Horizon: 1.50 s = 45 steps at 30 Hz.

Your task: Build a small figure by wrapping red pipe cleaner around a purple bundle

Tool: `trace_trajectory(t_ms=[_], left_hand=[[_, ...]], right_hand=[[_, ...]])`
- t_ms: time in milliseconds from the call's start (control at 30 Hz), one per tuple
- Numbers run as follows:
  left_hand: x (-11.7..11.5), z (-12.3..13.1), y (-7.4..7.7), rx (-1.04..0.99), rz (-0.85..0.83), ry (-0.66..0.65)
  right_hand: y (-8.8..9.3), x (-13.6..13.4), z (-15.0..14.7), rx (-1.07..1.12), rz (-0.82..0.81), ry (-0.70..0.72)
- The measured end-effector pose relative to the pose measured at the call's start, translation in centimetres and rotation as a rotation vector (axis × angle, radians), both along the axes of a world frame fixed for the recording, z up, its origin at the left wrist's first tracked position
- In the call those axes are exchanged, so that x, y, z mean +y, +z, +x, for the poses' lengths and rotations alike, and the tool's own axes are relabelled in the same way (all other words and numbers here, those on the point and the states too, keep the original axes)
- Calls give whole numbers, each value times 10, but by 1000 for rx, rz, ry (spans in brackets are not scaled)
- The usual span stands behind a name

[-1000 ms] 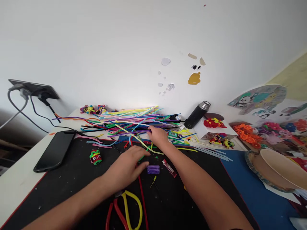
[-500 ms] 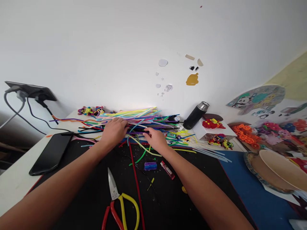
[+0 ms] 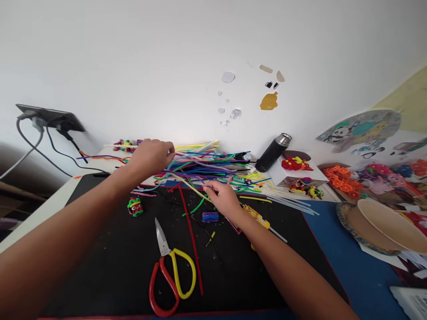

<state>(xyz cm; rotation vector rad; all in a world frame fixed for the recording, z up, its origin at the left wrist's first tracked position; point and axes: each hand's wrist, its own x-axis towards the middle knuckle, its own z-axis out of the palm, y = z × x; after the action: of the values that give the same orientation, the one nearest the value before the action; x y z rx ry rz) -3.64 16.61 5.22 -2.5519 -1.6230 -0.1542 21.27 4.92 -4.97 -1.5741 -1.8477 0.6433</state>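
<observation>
Pipe cleaners (image 3: 200, 162) in many colours lie heaped at the back of the desk (image 3: 46, 206), against the wall. Head view: the left hand (image 3: 151, 155) has its fingers closed on 1 pale strand (image 3: 116, 146) above the heap. The right hand (image 3: 225, 200) pinches 1 yellow strand (image 3: 191, 186) at the heap's near edge, with scissors (image 3: 170, 271) near.

Bright, even daylight here, and the white wall (image 3: 133, 53) glows strongest just above the pipe cleaners (image 3: 200, 162) at the desk's far edge. Shadows on the black mat (image 3: 100, 249) are soft. The left hand (image 3: 151, 155) smears slightly, while the scissors (image 3: 165, 255) read crisp. Wide-angle bending curves the desk's edges and swells the near forearms.
</observation>
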Motion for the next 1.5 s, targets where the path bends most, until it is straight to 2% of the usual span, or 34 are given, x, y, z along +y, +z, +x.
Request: trace_trajectory(t_ms=[100,200,300,400,533,633,733,833,900,1067,1233,1433,1500], left_hand=[[0,-3,13,84,-32,0],[0,-2,20,202,37,-114],[6,-3,22,238,60,-185],[13,-7,19,153,144,-128],[8,-2,2,127,86,-133],[-7,13,-21,34,81,-233],[-15,30,-46,51,34,-283],[-7,42,-63,81,-31,-257],[4,46,-67,90,-48,-232],[35,52,-59,89,-54,-195],[63,51,-44,85,-77,-189],[79,44,-22,33,-88,-207],[82,44,-19,32,-77,-226]], right_hand=[[0,-11,-1,6,-27,5],[0,-19,-1,-5,-52,15],[-2,-25,-1,-3,-61,8],[-4,-30,0,21,-60,8],[-2,-37,1,10,-59,11],[1,-39,3,84,-43,5],[6,-44,3,169,-46,0],[11,-54,-2,246,-98,-4],[13,-62,-7,294,-146,0],[15,-77,-14,339,-178,34],[14,-76,-8,396,-186,18],[7,-70,-3,534,-254,-6],[8,-66,-2,551,-271,4]])
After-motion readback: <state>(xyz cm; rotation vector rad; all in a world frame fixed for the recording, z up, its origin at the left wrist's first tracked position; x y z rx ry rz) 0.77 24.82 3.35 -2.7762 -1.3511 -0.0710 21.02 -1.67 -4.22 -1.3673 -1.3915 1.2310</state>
